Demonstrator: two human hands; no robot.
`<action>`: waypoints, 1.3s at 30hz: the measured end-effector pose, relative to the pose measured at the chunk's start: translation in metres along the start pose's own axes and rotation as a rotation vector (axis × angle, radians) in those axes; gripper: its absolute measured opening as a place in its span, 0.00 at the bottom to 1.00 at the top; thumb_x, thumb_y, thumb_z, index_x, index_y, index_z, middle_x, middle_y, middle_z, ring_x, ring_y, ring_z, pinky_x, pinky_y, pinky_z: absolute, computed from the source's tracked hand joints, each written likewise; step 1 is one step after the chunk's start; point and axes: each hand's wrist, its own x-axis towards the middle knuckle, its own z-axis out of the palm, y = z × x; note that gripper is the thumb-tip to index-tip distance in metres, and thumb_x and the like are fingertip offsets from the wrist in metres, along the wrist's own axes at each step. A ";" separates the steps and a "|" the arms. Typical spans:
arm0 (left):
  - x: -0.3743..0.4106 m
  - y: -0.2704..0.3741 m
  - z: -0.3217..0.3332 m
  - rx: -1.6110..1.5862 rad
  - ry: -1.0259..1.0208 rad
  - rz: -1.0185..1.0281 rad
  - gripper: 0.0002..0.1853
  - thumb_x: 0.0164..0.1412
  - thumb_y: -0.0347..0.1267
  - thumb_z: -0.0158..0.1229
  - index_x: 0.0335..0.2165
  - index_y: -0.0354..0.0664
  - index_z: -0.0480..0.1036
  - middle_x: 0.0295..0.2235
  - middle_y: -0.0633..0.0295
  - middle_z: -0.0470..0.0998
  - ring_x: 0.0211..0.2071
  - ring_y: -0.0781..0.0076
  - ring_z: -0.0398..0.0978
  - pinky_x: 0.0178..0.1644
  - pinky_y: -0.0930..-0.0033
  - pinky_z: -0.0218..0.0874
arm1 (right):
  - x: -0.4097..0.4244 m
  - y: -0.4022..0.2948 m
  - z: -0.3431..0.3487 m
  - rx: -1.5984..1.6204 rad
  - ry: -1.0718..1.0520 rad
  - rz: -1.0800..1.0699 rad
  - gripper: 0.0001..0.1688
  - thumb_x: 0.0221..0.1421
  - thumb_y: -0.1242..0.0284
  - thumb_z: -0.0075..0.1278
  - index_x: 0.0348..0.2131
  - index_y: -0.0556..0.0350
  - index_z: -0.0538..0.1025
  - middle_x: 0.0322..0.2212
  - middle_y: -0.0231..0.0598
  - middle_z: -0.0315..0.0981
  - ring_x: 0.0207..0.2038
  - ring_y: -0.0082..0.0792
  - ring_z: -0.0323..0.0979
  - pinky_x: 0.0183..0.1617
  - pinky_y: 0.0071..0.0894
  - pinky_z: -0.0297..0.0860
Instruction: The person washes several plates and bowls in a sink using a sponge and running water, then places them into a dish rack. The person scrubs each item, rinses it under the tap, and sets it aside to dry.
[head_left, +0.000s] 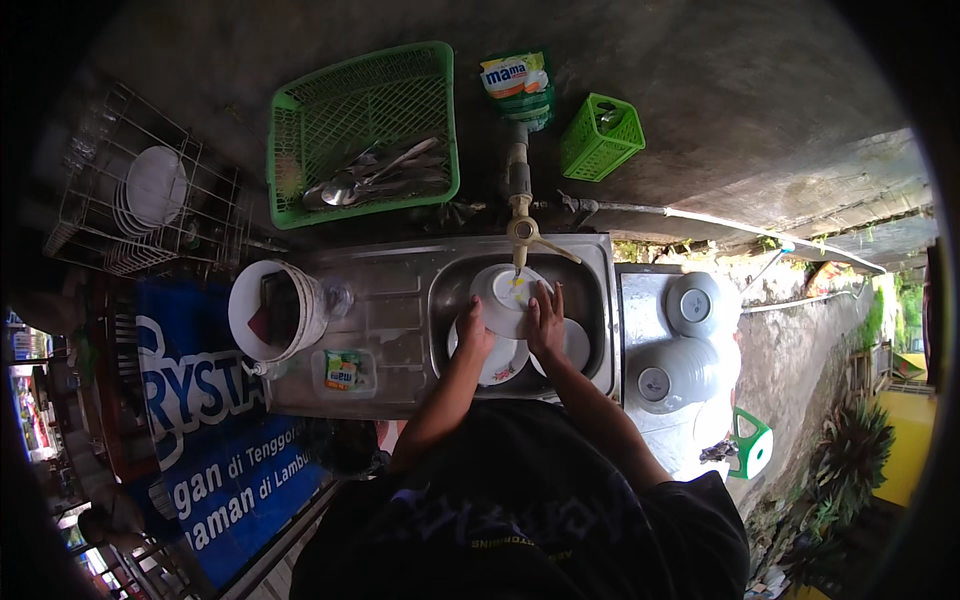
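Note:
My left hand and my right hand grip the near sides of a white dish, whose underside with its round foot ring faces up. They hold it over the steel sink basin, right below the spout of the tap. Beneath the dish, a white plate with a flower print lies in the basin under my left hand. Another white plate is partly hidden by my right hand and forearm.
Left of the basin are a white bucket and a clear tub with a green packet. Behind hang a green basket of spoons, a detergent pouch and a small green holder. Upturned bowls stand right; a wire rack holds plates.

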 end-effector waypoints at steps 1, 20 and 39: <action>0.002 -0.001 -0.004 -0.009 -0.009 0.003 0.23 0.65 0.40 0.58 0.53 0.39 0.68 0.51 0.58 0.73 0.54 0.60 0.70 0.61 0.52 0.60 | -0.004 -0.003 0.001 0.025 0.018 0.072 0.37 0.67 0.52 0.39 0.65 0.55 0.60 0.66 0.67 0.45 0.68 0.63 0.47 0.68 0.57 0.48; -0.023 0.045 0.006 0.009 0.039 0.075 0.21 0.73 0.37 0.38 0.60 0.43 0.60 0.58 0.55 0.67 0.60 0.59 0.65 0.64 0.53 0.58 | 0.039 -0.182 -0.155 0.218 0.550 -0.385 0.13 0.48 0.74 0.66 0.36 0.56 0.81 0.29 0.40 0.79 0.27 0.32 0.80 0.31 0.29 0.73; -0.079 0.082 0.024 0.066 -0.039 -0.105 0.20 0.71 0.30 0.43 0.58 0.39 0.62 0.55 0.55 0.70 0.57 0.60 0.68 0.64 0.52 0.60 | -0.046 -0.094 -0.029 0.029 0.345 -0.016 0.31 0.63 0.59 0.50 0.59 0.58 0.68 0.55 0.56 0.67 0.55 0.55 0.69 0.58 0.48 0.66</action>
